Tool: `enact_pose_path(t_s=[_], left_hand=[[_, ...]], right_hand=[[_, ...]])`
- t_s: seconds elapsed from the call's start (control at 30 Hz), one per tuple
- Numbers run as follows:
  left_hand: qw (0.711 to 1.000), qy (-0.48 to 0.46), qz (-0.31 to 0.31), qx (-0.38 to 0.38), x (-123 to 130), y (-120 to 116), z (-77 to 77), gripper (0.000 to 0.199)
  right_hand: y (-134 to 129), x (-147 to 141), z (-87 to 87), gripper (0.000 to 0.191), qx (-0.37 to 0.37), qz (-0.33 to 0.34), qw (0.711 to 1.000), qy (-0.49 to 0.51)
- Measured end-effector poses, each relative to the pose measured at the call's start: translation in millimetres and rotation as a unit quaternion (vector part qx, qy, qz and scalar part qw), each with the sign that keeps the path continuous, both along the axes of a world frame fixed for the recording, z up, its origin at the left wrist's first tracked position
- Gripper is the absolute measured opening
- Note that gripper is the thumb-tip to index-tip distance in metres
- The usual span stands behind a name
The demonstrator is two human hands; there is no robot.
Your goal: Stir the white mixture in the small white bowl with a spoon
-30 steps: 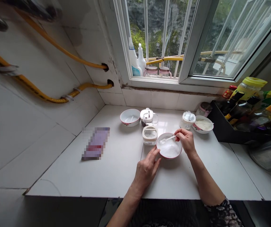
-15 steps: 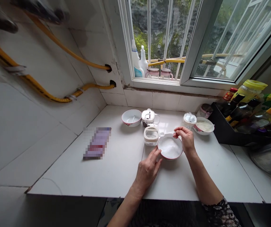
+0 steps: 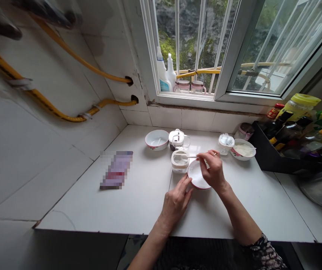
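Note:
A bowl of white powder (image 3: 197,176) stands on the counter, partly hidden by my right hand (image 3: 212,169). That hand pinches the handle of a white spoon (image 3: 190,156), whose head is over the open mouth of a square clear jar (image 3: 180,165). The fingers of my left hand (image 3: 177,202) rest against the bowl's left rim, thumb a little apart. Behind the open jar stands a second lidded jar (image 3: 176,138), with dark contents. A wider bowl (image 3: 157,141) with a spoon in it is to its left.
On the right are a closed jar (image 3: 225,143), a bowl of pale contents (image 3: 244,150) and a black box (image 3: 276,157) of bottles. A pixelated purple packet (image 3: 117,170) lies on the left. The counter (image 3: 99,213) ends at a front edge.
My right hand has moved left with the spoon, from above the powder bowl's rim to the open jar. My left hand has stayed at the bowl.

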State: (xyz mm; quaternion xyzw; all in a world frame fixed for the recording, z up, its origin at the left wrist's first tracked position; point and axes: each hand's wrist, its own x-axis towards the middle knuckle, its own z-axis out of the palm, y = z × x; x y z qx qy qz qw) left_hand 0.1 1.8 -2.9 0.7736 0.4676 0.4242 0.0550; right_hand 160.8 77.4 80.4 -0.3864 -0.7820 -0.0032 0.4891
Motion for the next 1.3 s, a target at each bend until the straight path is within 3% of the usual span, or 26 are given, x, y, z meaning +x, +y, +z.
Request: enact_pose_path(t_s=[0.1, 0.27, 0.5, 0.67, 0.8, 0.9, 1.03, 1.3], left_hand=[[1.000, -0.005, -0.001, -0.006, -0.1, -0.6, 0.7, 0.036], [1.000, -0.003, -0.003, -0.006, -1.6, -1.4, 2.9, 0.035], [1.000, 0.008, -0.001, 0.007, -1.8, -1.9, 5.9, 0.035], [1.000, 0.008, 0.000, 0.018, -1.7, -2.0, 7.7, 0.037], [1.000, 0.006, 0.001, 0.022, -1.1, -1.8, 8.7, 0.035], [1.000, 0.005, 0.002, 0.018, -0.7, -1.6, 8.6, 0.033], [1.000, 0.005, 0.001, 0.014, -0.4, -1.4, 7.8, 0.034], [1.000, 0.005, 0.003, 0.015, 0.6, -1.1, 6.3, 0.032]], right_hand=[[-0.5, 18.0, 5.3, 0.015, -0.010, -0.053, 0.996, 0.070], [-0.7, 36.5, 2.6, 0.017, -0.044, -0.067, 0.996, 0.034], [-0.8, 25.8, -7.5, 0.015, -0.042, -0.030, 0.998, -0.033], [-2.0, 17.2, -13.4, 0.016, -0.114, 0.007, 0.993, -0.013], [-1.9, 16.6, -12.7, 0.016, -0.174, -0.028, 0.983, 0.045], [-0.5, 19.6, -9.6, 0.015, -0.226, -0.041, 0.967, 0.110], [2.6, 23.9, -7.5, 0.014, -0.311, -0.020, 0.924, 0.221], [8.6, 27.9, -8.0, 0.011, -0.359, -0.010, 0.870, 0.336]])
